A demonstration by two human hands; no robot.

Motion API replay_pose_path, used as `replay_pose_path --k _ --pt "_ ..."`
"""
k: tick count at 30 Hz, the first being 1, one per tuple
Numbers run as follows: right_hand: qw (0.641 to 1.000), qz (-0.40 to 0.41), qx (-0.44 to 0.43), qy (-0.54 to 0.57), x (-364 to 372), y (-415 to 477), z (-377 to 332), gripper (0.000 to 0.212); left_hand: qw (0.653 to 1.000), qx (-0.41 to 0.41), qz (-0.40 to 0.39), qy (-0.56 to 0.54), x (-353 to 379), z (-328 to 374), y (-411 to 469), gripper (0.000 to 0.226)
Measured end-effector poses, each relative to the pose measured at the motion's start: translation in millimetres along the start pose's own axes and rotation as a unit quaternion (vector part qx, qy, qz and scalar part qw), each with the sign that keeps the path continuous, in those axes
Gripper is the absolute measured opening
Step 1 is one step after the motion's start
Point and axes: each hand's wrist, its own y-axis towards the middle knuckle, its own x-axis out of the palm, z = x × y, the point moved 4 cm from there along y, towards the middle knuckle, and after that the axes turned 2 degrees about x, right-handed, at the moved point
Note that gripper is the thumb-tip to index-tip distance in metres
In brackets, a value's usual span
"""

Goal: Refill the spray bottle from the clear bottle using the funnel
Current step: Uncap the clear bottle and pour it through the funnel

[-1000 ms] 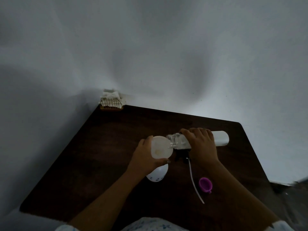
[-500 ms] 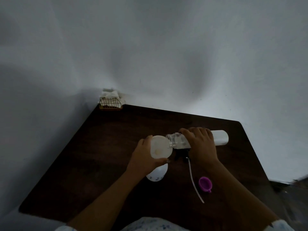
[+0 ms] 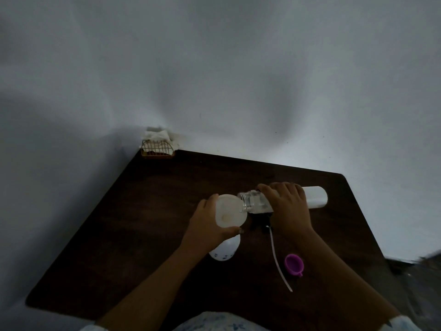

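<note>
At the table's far left corner sits a wire basket. Near the middle, the left hand wraps its fingers around the funnel atop the spray bottle. The right hand grips the tipped clear bottle, mouth at the funnel's rim. A purple cap lies nearer the front right.

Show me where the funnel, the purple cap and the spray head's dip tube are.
funnel (image 3: 230, 212), head view, on the inside of its white bowl.
purple cap (image 3: 294, 263), head view, on its open inside.
dip tube (image 3: 279, 261), head view, midway along the thin white tube on the table.
</note>
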Motion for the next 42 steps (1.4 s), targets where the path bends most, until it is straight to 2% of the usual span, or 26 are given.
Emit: replay_pose_path --k 5,42 --pt "1.000 0.018 -0.008 -0.011 0.4 0.2 1.2 0.086 1.000 0.005 0.000 -0.003 1.4 -2.7 0.8 0.094" --pt "0.999 0.037 -0.014 -0.017 -1.8 1.4 -0.8 0.080 1.000 0.004 -0.004 -0.006 -0.9 1.7 -1.8 0.094"
